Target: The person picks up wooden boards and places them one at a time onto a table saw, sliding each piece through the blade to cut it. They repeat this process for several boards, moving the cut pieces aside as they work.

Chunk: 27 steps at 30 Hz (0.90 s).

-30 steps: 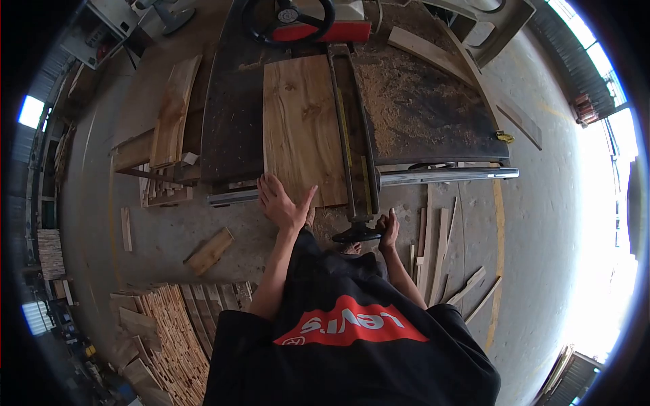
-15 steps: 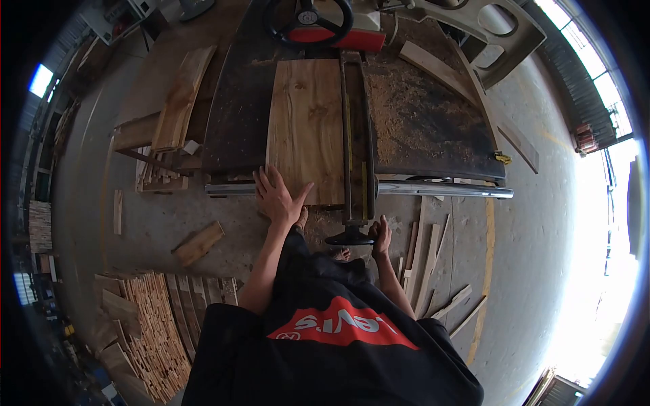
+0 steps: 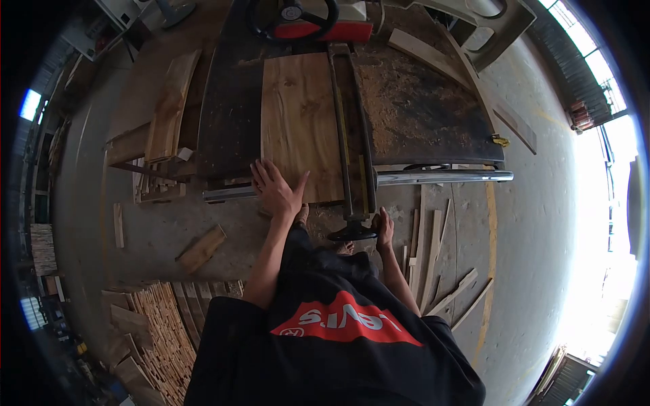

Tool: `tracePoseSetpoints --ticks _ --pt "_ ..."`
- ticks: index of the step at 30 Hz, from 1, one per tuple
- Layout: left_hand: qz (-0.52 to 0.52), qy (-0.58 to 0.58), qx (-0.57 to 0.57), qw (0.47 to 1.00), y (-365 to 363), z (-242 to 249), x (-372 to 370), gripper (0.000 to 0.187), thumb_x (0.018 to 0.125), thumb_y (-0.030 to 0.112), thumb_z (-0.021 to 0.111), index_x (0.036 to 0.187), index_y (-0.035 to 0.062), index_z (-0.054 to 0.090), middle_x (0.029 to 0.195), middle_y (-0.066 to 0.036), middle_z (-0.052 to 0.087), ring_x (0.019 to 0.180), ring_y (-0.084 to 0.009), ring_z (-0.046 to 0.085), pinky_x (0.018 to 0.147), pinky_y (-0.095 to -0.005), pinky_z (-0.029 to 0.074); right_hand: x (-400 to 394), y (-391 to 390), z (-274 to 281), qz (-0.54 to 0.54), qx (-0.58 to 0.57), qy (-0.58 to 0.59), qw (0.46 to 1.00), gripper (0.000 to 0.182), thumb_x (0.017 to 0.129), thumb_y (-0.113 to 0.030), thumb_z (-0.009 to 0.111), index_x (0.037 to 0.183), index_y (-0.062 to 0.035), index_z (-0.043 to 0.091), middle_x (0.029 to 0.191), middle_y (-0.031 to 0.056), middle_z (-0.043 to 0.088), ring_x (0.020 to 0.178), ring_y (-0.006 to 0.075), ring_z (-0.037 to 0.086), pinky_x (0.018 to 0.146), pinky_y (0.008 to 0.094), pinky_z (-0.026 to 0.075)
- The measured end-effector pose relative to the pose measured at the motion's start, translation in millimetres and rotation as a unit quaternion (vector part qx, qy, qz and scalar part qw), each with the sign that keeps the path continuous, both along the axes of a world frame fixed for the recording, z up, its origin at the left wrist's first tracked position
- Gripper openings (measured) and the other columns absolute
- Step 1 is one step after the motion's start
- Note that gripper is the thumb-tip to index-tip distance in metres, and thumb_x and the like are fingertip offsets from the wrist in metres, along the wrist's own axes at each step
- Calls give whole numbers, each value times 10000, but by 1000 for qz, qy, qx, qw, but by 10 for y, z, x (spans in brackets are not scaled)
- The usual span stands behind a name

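A wide wooden board (image 3: 298, 115) lies flat on the dark machine table, its long side along the metal fence (image 3: 352, 135). My left hand (image 3: 279, 193) rests on the near left end of the board with its fingers spread. At the near end of the fence is a black handwheel (image 3: 352, 232). My right hand (image 3: 385, 230) is closed at the right edge of that wheel; part of its grip is hidden.
A chrome rail (image 3: 440, 176) runs along the table's front edge. Sawdust (image 3: 386, 101) and a loose plank (image 3: 430, 59) lie right of the fence. A larger handwheel (image 3: 291, 15) stands at the back. Stacked strips (image 3: 159, 331) and offcuts (image 3: 203, 247) are on the floor.
The camera view has shifted slightly. My left hand stays on the board, and my right hand has shifted a little at the handwheel, its fingers now closer over the edge.
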<state>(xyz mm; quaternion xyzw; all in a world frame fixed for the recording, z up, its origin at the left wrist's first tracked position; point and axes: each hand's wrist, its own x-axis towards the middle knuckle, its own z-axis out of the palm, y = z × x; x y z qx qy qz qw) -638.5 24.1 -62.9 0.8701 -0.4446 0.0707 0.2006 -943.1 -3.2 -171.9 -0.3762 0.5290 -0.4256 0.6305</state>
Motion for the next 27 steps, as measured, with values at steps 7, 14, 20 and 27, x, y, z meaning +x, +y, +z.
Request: tracePoseSetpoints --ticks 7,14,20,27 --pt "20 -10 9 1000 -244 37 52 1133 903 752 615 1541 -142 336 1600 -368 310 1534 -512 244 1212 -646 254 34 40 23 -19 -23 12 999 553 1106 -351 551 614 -119 453 585 -47 393 541 69 334 513 309 256" --pt "11 -20 -7 1000 -646 1 272 1129 910 732 623 1524 -171 337 1586 -381 311 1523 -519 257 1221 -624 259 2 56 2 -19 0 30 999 546 1097 -429 521 638 -148 428 594 -53 361 550 74 325 534 300 239" --pt "-33 -17 -58 998 -496 6 299 1077 915 641 687 1507 -191 347 1546 -381 370 1467 -521 357 1207 -600 310 0 70 -193 -54 -16 1 998 561 1073 -476 494 624 -159 383 582 -51 343 530 79 302 519 308 220" --pt "-63 -5 -73 995 -91 94 130 980 928 532 733 1498 -180 375 1537 -403 372 1447 -544 370 1210 -600 309 1 91 -49 -20 -22 59 998 546 1083 -453 487 642 -140 413 578 -52 348 521 85 310 512 314 225"
